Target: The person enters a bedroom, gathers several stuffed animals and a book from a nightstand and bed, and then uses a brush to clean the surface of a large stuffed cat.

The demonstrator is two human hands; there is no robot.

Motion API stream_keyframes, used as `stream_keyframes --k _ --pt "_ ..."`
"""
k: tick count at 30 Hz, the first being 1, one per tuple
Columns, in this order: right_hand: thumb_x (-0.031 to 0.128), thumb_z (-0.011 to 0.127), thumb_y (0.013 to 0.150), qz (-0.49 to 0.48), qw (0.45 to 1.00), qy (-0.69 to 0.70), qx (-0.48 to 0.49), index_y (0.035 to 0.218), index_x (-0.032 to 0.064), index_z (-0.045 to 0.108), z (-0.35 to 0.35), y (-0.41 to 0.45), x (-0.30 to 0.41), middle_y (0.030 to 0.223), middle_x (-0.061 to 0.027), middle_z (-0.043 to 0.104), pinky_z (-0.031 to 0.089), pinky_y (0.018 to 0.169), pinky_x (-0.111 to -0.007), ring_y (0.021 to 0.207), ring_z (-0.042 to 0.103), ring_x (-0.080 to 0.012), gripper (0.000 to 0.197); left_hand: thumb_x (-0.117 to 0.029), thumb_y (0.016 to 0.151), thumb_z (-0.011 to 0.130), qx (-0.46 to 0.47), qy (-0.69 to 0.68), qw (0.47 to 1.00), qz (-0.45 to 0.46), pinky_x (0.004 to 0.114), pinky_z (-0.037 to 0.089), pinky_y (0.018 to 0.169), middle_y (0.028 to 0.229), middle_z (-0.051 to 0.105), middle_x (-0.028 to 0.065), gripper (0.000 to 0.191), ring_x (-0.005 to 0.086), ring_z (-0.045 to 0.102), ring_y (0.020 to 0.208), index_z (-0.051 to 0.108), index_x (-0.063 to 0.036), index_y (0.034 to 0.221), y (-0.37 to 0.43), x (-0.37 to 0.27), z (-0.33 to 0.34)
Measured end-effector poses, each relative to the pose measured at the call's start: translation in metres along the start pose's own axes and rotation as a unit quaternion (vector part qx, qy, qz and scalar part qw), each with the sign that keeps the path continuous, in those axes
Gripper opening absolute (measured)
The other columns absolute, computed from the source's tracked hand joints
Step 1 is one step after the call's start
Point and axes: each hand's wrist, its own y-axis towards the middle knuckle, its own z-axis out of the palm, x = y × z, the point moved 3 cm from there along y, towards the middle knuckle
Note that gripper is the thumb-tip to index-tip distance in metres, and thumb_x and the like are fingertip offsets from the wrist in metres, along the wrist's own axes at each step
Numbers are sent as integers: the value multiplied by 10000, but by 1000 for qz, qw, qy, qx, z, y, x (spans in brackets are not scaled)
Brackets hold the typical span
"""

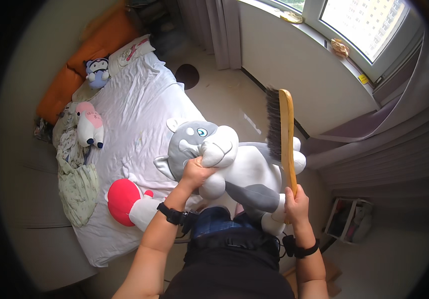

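My left hand (198, 173) grips a large grey and white plush animal (252, 164) below its muzzle. The toy's head points left, its body stretches to the right, and part of its head lies over the bed's edge in my view. In my right hand (296, 203) is the wooden handle of a long bed brush (287, 130). The brush stands with its head away from me and its dark bristles facing left, in front of the toy's legs. I cannot tell whether the bristles touch the plush.
A bed with a white sheet (147, 101) spans the left. On it lie a red and white plush toy (124, 203), a pink and white one (90, 123), a blue one (97, 73) and a crumpled blanket (78, 183). A storage rack (343, 220) and curtains (379, 168) are at right.
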Motion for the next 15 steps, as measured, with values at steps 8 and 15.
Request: stream_keyframes --k 8,15 --pt "204 542 868 -30 997 72 -25 797 18 507 24 6 11 507 -60 492 393 430 -297 436 502 -140 202 -40 741 675 66 -31 997 -2 253 478 694 885 638 39 215 100 579 778 625 12 944 -2 -17 27" --pt "196 588 832 -54 980 75 176 919 18 547 12 -54 26 576 -49 524 386 428 -273 440 473 -115 202 -107 775 658 40 -86 995 -11 236 477 613 821 635 30 162 79 575 693 643 3 893 -4 -12 22"
